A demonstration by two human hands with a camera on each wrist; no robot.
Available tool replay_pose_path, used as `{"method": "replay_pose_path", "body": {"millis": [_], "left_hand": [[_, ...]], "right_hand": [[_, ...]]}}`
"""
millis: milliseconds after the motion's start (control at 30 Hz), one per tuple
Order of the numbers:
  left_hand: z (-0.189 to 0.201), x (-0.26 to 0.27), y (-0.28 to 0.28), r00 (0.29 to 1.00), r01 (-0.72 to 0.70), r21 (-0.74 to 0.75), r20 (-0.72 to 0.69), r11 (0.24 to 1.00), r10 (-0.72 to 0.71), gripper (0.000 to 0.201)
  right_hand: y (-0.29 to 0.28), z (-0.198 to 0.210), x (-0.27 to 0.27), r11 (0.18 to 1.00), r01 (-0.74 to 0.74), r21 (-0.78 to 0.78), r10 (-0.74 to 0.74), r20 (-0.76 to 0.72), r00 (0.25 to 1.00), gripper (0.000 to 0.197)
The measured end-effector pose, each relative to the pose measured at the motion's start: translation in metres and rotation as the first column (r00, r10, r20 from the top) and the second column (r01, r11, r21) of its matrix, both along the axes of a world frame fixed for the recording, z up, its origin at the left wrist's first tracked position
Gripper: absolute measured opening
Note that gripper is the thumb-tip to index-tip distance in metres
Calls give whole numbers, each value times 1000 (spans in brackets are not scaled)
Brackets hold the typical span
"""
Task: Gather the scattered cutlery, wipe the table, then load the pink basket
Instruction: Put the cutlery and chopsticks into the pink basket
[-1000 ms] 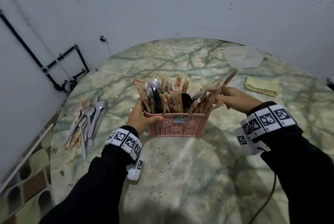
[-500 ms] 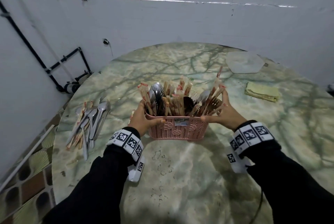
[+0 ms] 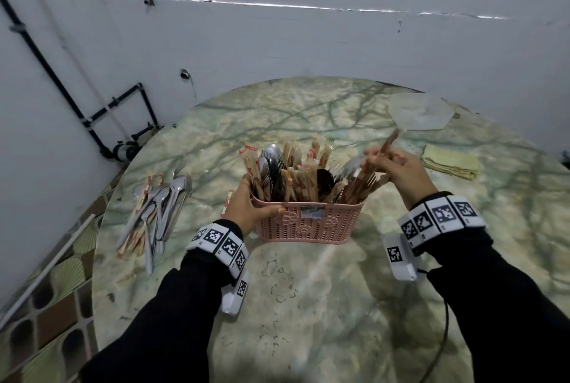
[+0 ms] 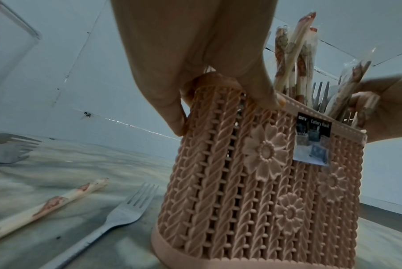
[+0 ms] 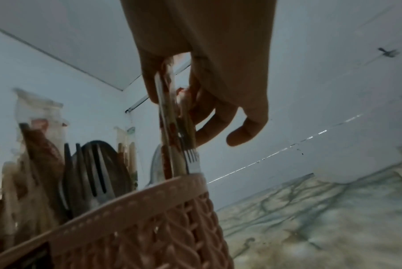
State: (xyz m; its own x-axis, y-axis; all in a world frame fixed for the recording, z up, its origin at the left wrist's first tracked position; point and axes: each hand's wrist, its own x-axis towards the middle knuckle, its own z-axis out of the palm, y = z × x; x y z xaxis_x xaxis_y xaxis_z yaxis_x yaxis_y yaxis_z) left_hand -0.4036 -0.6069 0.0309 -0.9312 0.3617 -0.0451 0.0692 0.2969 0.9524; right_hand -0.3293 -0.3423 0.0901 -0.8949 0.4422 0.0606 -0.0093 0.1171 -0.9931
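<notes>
Basket at risk of tipping as load is crammed

Wrapped chopsticks (image 3: 374, 166) are pinched by the right hand (image 3: 398, 168) above the pink basket (image 3: 308, 219) at centre frame; its left rim is gripped by the left hand (image 3: 246, 206). Jammed contents could be levered out, or the basket toppled.

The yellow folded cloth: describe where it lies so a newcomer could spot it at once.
Start at the round green marbled table and look to its far right side, beyond the right hand working at the pink woven plastic basket. The yellow folded cloth lies flat there, just nearer than a pale hexagonal mat. It is the only soft, yellow thing there.
</notes>
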Motion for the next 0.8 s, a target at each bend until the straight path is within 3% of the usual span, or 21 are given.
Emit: {"method": "replay_pose_path", "body": {"millis": [133, 267, 400, 500, 667, 800], "left_hand": [[0, 0, 1, 1000, -4, 3, -7, 1000, 4, 68], [0, 0, 1, 1000, -6, 0, -13, 1000, 6, 70], [-1, 0, 0, 1000, -13, -8, -26, 1000, 13, 71], [-1, 0, 0, 999, -14, -8, -29, 1000, 13, 72], [0, 1, 0, 1000, -4, -11, -31, 1000, 3, 72], [-1, 1, 0, 999, -11, -13, -33, 1000, 10, 73]], "right_hand": [[-2, -9, 1, 992, 82, 94, -77, -57, 995, 13], [-9, -20, 6, 998, 39, -57, -43, -68, 997, 24], [-12, -24, 8, 982, 36, -188, -55, -95, 994, 22], [-9, -15, 5, 999, 34, -19, -35, -30, 999, 25], [0, 12, -2, 947, -159, 279, 122, 148, 981, 22], [-1, 24, -4, 893, -289, 344, 203, 265, 943, 15]]}}
